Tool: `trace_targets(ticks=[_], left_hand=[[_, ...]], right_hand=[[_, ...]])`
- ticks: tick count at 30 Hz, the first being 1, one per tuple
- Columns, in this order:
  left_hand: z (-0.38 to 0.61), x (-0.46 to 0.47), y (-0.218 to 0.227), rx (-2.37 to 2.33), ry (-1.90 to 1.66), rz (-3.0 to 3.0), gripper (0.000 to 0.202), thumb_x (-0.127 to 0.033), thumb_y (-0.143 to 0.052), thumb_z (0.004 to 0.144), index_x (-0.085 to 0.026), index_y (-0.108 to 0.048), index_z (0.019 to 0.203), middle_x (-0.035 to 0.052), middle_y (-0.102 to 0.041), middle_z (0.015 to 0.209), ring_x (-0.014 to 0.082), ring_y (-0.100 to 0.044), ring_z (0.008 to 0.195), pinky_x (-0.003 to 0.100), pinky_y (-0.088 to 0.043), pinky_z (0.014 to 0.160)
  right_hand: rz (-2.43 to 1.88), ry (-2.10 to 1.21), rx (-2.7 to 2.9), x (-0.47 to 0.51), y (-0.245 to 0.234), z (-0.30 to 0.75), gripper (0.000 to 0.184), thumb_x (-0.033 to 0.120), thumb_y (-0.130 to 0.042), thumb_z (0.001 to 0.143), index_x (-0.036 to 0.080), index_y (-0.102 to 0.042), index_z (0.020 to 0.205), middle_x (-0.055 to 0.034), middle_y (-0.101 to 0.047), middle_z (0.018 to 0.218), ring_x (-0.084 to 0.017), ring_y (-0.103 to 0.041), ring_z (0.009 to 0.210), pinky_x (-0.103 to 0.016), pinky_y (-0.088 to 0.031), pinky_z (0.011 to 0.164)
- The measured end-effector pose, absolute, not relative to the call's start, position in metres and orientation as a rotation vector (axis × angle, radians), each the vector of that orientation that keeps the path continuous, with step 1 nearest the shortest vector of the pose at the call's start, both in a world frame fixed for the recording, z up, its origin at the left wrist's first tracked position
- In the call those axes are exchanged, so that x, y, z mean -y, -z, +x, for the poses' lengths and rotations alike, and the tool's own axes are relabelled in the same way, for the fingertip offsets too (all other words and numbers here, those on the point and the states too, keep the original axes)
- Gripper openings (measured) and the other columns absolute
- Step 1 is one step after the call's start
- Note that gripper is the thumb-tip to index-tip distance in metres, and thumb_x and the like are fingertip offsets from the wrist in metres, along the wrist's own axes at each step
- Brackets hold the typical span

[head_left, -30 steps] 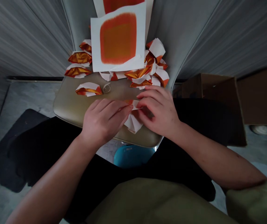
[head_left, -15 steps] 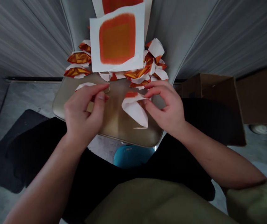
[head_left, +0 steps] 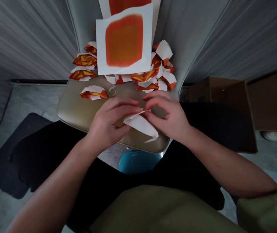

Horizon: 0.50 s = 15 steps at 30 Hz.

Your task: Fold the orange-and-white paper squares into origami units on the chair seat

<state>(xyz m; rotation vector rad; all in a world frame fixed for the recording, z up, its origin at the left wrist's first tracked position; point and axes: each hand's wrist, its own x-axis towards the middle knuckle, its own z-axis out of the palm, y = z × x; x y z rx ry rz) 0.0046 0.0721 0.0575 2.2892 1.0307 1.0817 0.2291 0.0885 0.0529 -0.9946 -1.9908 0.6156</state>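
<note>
The paper [head_left: 142, 125] is held over the front of the seat [head_left: 77, 106], its long axis slanting nearward to the right. Its far edge is pinched by the right hand [head_left: 172, 118]; its left side is met by the left hand [head_left: 106, 121], thumb and fingers parted.

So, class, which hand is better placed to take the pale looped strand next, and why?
Probably the left hand: it is nearer the pale looped strand, while the right hand appears to pinch the folded white paper and could steady it.
</note>
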Motion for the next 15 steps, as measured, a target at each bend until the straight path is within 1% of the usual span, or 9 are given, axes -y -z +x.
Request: trace_targets(ticks=[2,4,6,8,11,15], left_hand=[[0.005,-0.071,-0.057,-1.056,-1.112,2.272,0.023,-0.014,-0.068,0.089,-0.022,-0.074,0.109,0.0061,-0.075,0.116,0.0192,-0.07,0.107,0.035,-0.057,0.094],[0.006,-0.07,-0.057,-1.103,-1.146,2.243,0.015,-0.017,-0.067,0.091,-0.022,-0.074,0.103,0.0055,-0.077,0.111,0.0185,-0.072,0.102,0.035,-0.057,0.092],[0.007,-0.07,-0.057,-1.17,-1.153,2.226,0.011,-0.019,-0.066,0.091,-0.023,-0.073,0.099,0.0037,-0.078,0.107,0.0181,-0.073,0.099,0.035,-0.057,0.091],[0.008,-0.069,-0.057,-1.25,-1.123,2.225,0.011,-0.02,-0.065,0.091,-0.024,-0.073,0.098,0.0017,-0.079,0.105,0.0183,-0.073,0.097,0.035,-0.057,0.09],[0.009,-0.068,-0.057,-1.303,-1.097,2.224,0.014,-0.019,-0.065,0.088,-0.025,-0.072,0.098,-0.0002,-0.079,0.098,0.0175,-0.073,0.09,0.033,-0.058,0.084],[0.015,-0.068,-0.057,-1.359,-1.114,2.04,0.019,-0.016,-0.065,0.083,-0.023,-0.073,0.099,-0.001,-0.078,0.094,0.0147,-0.07,0.083,0.028,-0.057,0.077]], right_hand=[[-0.989,-0.649,2.01,-0.088,-0.055,0.23,0.003,0.027,-0.071,0.089,0.025,-0.068,0.089,-0.0055,-0.073,0.113,-0.024,-0.067,0.113,-0.047,-0.051,0.103],[-0.96,-0.705,2.019,-0.088,-0.057,0.231,0.008,0.033,-0.07,0.092,0.025,-0.07,0.093,-0.0063,-0.073,0.115,-0.024,-0.067,0.115,-0.046,-0.051,0.104],[-0.902,-0.781,2.018,-0.088,-0.061,0.233,0.016,0.039,-0.066,0.096,0.025,-0.071,0.101,-0.0069,-0.072,0.117,-0.024,-0.066,0.118,-0.046,-0.05,0.105],[-0.824,-0.857,2.031,-0.088,-0.064,0.234,0.026,0.047,-0.062,0.098,0.026,-0.071,0.11,-0.0069,-0.072,0.119,-0.024,-0.065,0.121,-0.046,-0.049,0.108],[-0.763,-0.938,2.079,-0.088,-0.066,0.235,0.039,0.057,-0.063,0.095,0.027,-0.069,0.12,-0.0059,-0.073,0.122,-0.026,-0.065,0.122,-0.046,-0.05,0.109],[-0.829,-1.017,2.027,-0.087,-0.066,0.233,0.049,0.058,-0.07,0.091,0.027,-0.066,0.129,-0.0063,-0.072,0.129,-0.026,-0.065,0.123,-0.045,-0.051,0.108]])
